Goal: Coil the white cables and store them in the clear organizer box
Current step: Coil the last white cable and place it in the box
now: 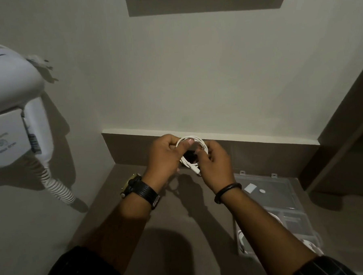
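A white cable is wound into a small loop held up over the brown counter, near the back wall. My left hand pinches the loop's left side with thumb on top. My right hand grips the right side, and a connector end hangs below between the hands. The clear organizer box lies open on the counter to the right, under my right forearm. White coiled cable pieces show in its near compartments, partly hidden by the arm.
A white wall-mounted hair dryer with a spiral cord hangs at the left. The brown counter runs from the back ledge toward me. A dark vertical panel stands at the right.
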`<action>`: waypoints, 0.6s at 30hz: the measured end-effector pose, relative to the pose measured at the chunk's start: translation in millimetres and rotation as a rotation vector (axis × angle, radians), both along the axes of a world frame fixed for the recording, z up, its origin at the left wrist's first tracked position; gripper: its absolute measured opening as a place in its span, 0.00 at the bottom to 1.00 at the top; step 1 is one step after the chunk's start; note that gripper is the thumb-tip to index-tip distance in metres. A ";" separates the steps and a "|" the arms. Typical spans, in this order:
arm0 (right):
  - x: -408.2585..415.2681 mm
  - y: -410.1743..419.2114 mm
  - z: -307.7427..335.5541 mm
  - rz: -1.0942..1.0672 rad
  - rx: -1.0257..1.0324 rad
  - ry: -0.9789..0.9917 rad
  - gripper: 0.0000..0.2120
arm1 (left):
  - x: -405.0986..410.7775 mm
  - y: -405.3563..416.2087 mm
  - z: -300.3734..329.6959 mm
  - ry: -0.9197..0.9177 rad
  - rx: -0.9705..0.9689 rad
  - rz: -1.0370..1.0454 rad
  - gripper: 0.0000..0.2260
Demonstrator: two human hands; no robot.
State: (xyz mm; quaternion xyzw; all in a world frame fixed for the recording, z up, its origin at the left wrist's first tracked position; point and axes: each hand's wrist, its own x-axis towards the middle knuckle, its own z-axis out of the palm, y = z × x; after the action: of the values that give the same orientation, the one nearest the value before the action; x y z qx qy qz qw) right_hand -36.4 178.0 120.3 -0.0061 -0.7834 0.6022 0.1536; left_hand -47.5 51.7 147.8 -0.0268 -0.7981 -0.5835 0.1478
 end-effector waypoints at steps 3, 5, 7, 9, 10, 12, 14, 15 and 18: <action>9.5 13.6 -4.5 0.040 -0.407 -0.144 0.08 | 1.7 15.0 -18.4 -0.169 0.108 -0.095 0.12; 17.2 29.5 -8.4 0.050 -0.681 -0.197 0.11 | 2.5 24.7 -30.2 -0.268 0.135 -0.159 0.13; 23.3 49.7 -12.0 -0.002 -0.904 -0.192 0.09 | 2.7 33.1 -40.4 -0.349 0.158 -0.205 0.12; 27.2 71.3 -15.8 -0.109 -0.973 -0.156 0.07 | 3.3 44.0 -48.3 -0.415 0.162 -0.252 0.11; 29.2 80.3 -18.1 -0.150 -0.958 -0.125 0.07 | 4.0 51.1 -51.2 -0.446 0.162 -0.287 0.11; 34.0 93.3 -22.4 -0.205 -0.901 -0.053 0.11 | 5.3 64.5 -54.1 -0.511 0.195 -0.370 0.09; 40.3 107.7 -30.2 -0.217 -0.787 0.002 0.18 | 4.8 77.7 -54.5 -0.567 0.234 -0.426 0.08; 44.9 116.0 -33.1 -0.194 -0.682 0.037 0.20 | 4.3 83.9 -54.9 -0.578 0.237 -0.427 0.07; 55.5 142.5 -42.5 -0.026 -0.132 0.167 0.19 | 1.9 100.4 -58.7 -0.549 0.180 -0.366 0.07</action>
State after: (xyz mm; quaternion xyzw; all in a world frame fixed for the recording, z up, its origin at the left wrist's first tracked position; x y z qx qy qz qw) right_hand 19.1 320.5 77.8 0.0236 -0.7265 0.6487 0.2254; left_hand -45.6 152.1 89.1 0.0018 -0.7353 -0.6540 -0.1777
